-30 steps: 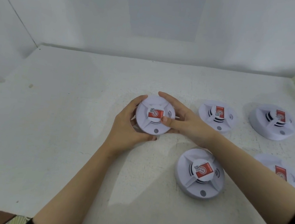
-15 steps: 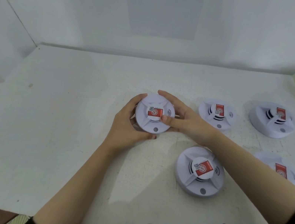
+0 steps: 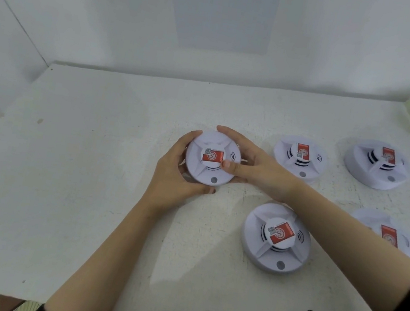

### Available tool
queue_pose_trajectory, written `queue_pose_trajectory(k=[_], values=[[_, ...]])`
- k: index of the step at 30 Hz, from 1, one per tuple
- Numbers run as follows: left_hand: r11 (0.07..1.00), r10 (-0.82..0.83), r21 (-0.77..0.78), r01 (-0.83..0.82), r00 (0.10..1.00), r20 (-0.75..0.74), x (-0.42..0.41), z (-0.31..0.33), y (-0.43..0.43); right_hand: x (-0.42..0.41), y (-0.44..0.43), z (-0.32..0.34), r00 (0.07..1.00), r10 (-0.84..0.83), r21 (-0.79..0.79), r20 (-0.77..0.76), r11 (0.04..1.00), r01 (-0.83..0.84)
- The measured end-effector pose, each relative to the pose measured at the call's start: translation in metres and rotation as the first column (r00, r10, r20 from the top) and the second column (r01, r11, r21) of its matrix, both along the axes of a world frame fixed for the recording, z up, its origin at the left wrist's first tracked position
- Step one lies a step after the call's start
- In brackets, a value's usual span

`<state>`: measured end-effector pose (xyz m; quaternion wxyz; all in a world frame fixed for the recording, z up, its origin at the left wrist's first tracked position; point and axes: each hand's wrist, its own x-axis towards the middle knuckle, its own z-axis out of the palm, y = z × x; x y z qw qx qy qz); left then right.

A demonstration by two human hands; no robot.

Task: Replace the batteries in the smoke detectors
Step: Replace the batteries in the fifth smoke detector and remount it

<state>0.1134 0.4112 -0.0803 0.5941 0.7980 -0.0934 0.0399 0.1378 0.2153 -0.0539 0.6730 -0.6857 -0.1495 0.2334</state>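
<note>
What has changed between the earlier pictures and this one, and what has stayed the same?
Nothing has visibly moved, been taken hold of or let go. The left hand and right hand still grip the same smoke detector, with the right thumb on its face. The other four detectors lie where they were.

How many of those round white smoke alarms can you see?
5: the held detector between left hand and right hand; the middle detector; the far-right detector; the nearest detector; the half-hidden detector behind the right forearm. More may lie off-frame.
</note>
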Motion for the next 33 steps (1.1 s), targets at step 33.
queue_pose_trajectory(k=[33], values=[[1.0, -0.013, -0.026, 0.012, 0.999, -0.03, -0.0001, 0.0017, 0.0014, 0.0019, -0.0022, -0.0013, 0.999, 0.027, 0.001, -0.027, 1.0, -0.027]])
